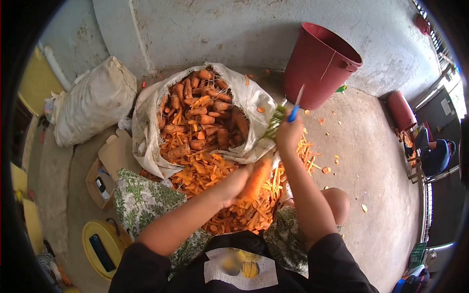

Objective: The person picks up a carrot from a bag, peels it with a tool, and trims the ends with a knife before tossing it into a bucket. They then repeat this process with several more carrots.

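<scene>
My left hand (236, 184) is closed around a peeled-looking carrot (257, 179), held over a heap of orange peelings (244, 215). My right hand (289, 135) grips a knife by its blue handle (293, 114), the blade (300, 94) pointing up and away from the carrot. A strip of green patterned cloth (276, 121) shows beside my right hand. In front of me lies an open white sack (146, 139) full of whole carrots (210, 110), with peelings spilling from its mouth towards my lap.
A tall red bin (312, 68) stands by the wall. To the left are a stuffed white sack (97, 102), an open cardboard box (95, 180) and a yellow lidded bucket (93, 232) with a phone (102, 252) on top. Another person (437, 156) sits far right near a tipped red bin (400, 111).
</scene>
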Motion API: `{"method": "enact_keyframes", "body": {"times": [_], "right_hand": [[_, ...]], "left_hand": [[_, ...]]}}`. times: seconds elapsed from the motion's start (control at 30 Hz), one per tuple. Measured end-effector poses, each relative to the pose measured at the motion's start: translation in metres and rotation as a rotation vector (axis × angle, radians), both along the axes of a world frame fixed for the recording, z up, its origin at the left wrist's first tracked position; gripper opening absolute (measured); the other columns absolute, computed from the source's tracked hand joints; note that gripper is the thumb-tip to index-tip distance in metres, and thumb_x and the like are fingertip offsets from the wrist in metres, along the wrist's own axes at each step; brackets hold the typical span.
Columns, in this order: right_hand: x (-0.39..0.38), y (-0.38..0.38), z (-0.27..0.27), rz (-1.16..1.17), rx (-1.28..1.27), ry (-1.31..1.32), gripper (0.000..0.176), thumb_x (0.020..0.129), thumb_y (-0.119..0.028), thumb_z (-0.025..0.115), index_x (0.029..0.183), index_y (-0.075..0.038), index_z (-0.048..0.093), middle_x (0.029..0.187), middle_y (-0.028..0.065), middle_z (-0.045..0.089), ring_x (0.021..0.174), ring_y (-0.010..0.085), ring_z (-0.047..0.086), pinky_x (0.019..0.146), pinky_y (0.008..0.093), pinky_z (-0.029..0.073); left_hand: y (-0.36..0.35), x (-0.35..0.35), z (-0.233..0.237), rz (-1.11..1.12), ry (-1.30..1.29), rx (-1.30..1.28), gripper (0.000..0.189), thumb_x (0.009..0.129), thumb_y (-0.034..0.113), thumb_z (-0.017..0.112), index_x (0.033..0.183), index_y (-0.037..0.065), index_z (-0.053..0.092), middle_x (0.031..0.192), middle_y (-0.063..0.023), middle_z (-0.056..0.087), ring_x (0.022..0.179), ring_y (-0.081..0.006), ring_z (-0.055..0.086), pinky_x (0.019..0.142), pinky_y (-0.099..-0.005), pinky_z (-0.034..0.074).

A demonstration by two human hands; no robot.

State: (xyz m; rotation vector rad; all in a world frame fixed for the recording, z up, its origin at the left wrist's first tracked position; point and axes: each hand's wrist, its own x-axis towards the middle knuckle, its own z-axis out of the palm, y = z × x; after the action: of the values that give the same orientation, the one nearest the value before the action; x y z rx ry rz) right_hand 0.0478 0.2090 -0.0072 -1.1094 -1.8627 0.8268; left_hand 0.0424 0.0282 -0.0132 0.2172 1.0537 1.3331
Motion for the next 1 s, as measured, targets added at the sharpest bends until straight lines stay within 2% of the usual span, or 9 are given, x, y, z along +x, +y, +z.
{"method": "enact_keyframes", "body": {"times": [0.1,0.13,0.23,0.33,0.5,0.63,0.77,0.87,1.0], "right_hand": [[0.001,0.063,-0.031,-0.112,-0.189,0.146,0.027,0.086,-0.023,0.049,0.079,0.002,0.055,0.058,0.0133,0.055,0.052,0.0246,0.051,0.053,0.0368,0.039],[0.004,0.047,-0.012,-0.057,-0.221,0.198,0.028,0.087,-0.023,0.049,0.078,0.003,0.055,0.057,0.0103,0.052,0.051,0.0174,0.047,0.051,0.0335,0.038],[0.004,-0.008,0.017,0.187,-0.317,0.286,0.026,0.087,-0.022,0.049,0.077,0.002,0.053,0.057,0.0097,0.051,0.051,0.015,0.046,0.05,0.0327,0.038],[0.011,-0.058,0.03,0.313,-0.334,0.188,0.024,0.087,-0.021,0.049,0.077,0.001,0.051,0.056,0.0105,0.051,0.051,0.0162,0.046,0.05,0.0342,0.038],[0.013,-0.068,0.019,0.284,-0.112,0.026,0.022,0.087,-0.02,0.048,0.078,0.001,0.05,0.056,0.0154,0.049,0.049,0.023,0.046,0.051,0.0369,0.038],[0.003,-0.005,0.003,0.043,-0.243,0.187,0.028,0.087,-0.02,0.049,0.072,0.003,0.052,0.052,0.0032,0.045,0.047,0.0112,0.04,0.045,0.0298,0.033],[0.007,0.024,0.003,-0.03,-0.305,0.244,0.029,0.087,-0.021,0.05,0.067,-0.001,0.051,0.05,-0.0004,0.044,0.045,0.0085,0.038,0.043,0.0282,0.03],[0.011,-0.018,0.025,0.204,-0.464,0.331,0.025,0.088,-0.02,0.048,0.073,-0.001,0.054,0.054,0.0005,0.049,0.046,0.0069,0.04,0.043,0.0256,0.033],[0.017,-0.066,0.03,0.327,-0.264,0.212,0.023,0.088,-0.021,0.048,0.078,-0.001,0.052,0.055,0.0073,0.049,0.049,0.0134,0.043,0.047,0.0303,0.036]], "left_hand": [[0.004,0.006,0.011,0.145,-0.131,0.035,0.037,0.092,0.036,0.034,0.113,0.007,0.045,0.098,-0.0047,0.053,0.085,-0.0134,0.055,0.063,-0.0328,0.05],[0.003,-0.001,0.014,0.145,-0.129,0.032,0.037,0.092,0.036,0.034,0.113,0.007,0.045,0.098,-0.0047,0.053,0.085,-0.0134,0.055,0.063,-0.0328,0.05],[0.002,-0.02,0.016,0.228,-0.171,-0.004,0.031,0.092,0.035,0.038,0.106,0.01,0.05,0.09,-0.0022,0.056,0.079,-0.0104,0.055,0.071,-0.0264,0.047],[0.005,-0.021,0.016,0.366,-0.296,0.064,0.025,0.09,0.034,0.042,0.099,0.014,0.054,0.078,0.0034,0.058,0.068,-0.012,0.055,0.056,-0.0271,0.047],[0.006,-0.025,-0.009,0.284,-0.158,0.046,0.03,0.091,0.034,0.037,0.1,0.01,0.052,0.08,-0.0017,0.058,0.069,-0.0151,0.058,0.057,-0.0301,0.049],[-0.004,-0.012,0.013,-0.006,-0.093,0.097,0.039,0.09,0.039,0.038,0.104,0.003,0.046,0.083,-0.0082,0.058,0.071,-0.0172,0.059,0.06,-0.0321,0.051],[0.001,-0.012,0.014,0.119,-0.246,0.146,0.044,0.088,0.043,0.042,0.103,0.002,0.046,0.08,-0.0097,0.057,0.069,-0.0197,0.059,0.055,-0.0327,0.051],[0.002,-0.028,0.003,0.205,-0.243,0.101,0.039,0.088,0.039,0.044,0.105,0.005,0.047,0.08,-0.0084,0.057,0.069,-0.0209,0.058,0.056,-0.0327,0.05],[0.011,-0.027,-0.001,0.319,-0.338,0.137,0.029,0.09,0.033,0.039,0.102,0.009,0.05,0.082,-0.0037,0.057,0.067,-0.0159,0.056,0.057,-0.0285,0.048]]}}
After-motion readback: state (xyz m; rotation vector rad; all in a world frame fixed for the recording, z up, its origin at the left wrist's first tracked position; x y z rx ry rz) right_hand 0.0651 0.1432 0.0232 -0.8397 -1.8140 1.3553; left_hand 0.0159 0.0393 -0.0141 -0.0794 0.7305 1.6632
